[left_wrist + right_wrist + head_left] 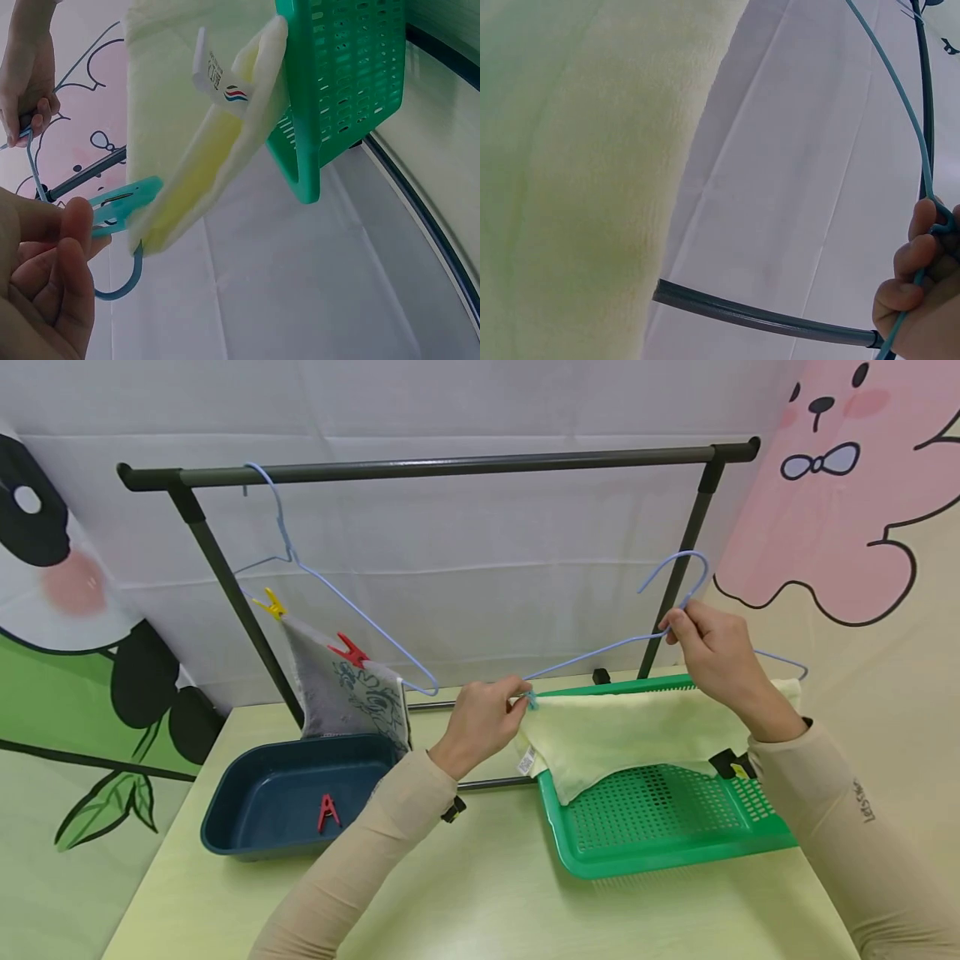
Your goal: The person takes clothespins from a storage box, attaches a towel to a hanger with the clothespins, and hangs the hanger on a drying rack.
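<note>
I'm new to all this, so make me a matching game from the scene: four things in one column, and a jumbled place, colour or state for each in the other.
Things:
1. Grey cloth
2. Basket
3. Pale yellow cloth
4. Loose red peg

Places, colours, states:
A. Lying inside the dark blue tub
B. Has a yellow peg and another red peg clipped on
C. Pinched near a corner by a blue-green peg
D. Green and full of small holes

Right pairs: 1-B, 2-D, 3-C, 4-A

On the pale table [465, 893] stand a blue basin [262, 802], green basket [637, 858] and dark rack [480, 466].
</note>
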Demonstrator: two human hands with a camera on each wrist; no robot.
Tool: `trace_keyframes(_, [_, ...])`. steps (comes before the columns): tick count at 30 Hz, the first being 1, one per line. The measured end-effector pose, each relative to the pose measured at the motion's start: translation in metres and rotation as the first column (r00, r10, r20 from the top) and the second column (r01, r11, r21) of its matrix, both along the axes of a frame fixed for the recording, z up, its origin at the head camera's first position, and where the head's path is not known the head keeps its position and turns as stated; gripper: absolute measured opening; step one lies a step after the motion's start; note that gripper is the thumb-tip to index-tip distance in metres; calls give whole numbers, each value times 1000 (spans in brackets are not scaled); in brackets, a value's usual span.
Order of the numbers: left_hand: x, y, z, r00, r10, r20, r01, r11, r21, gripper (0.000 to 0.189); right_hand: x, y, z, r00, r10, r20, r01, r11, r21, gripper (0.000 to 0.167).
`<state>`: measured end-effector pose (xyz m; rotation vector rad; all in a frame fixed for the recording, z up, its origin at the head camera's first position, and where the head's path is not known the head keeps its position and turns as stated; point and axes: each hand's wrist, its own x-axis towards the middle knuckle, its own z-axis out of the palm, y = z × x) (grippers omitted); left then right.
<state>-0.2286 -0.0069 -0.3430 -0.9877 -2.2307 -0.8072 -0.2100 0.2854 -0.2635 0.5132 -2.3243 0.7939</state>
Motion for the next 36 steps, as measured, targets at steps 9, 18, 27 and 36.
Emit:
trace_keyframes(9, [0,1,0,998,14,65,-13,1000,-21,12,-1,-2,1,1000,-6,23,6,1000,2,31])
trace_keyframes(18, [3,3,-2,996,68,60,-64,995,-75,17,-1,-2,-1,999,-13,42,14,1000,-7,28])
trace_keyframes(27, [1,2,-4,993,111,47,-105,989,-108,26,-3,-2,-2,997,-38,60,38,999,-8,30])
trace_keyframes(36, [-1,-1,-5,992,80,95,-74,995,-62,33,-5,-4,-1,988,-92,124,95,995,-17,36])
